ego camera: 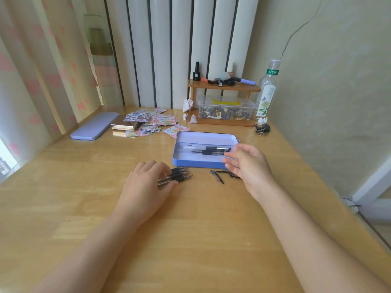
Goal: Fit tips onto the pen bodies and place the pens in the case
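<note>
Your wooden table (190, 240) held an open blue case (198, 162), loose pens (179, 175) and caps (220, 177) beside it. Farther back lay a lid (95, 126), stickers (152, 121) and a bottle (267, 89).

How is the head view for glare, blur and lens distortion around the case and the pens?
Head view: daylight from the left puts soft glare on the table; the blue case and the pens in the case read clearly; the right hand looks slightly motion-soft; wide-angle bending stretches the forearms and edges; the pens under the left hand stay sharp.

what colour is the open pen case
Blue outside, pale lilac inside; the case shows best in the head view.
</note>
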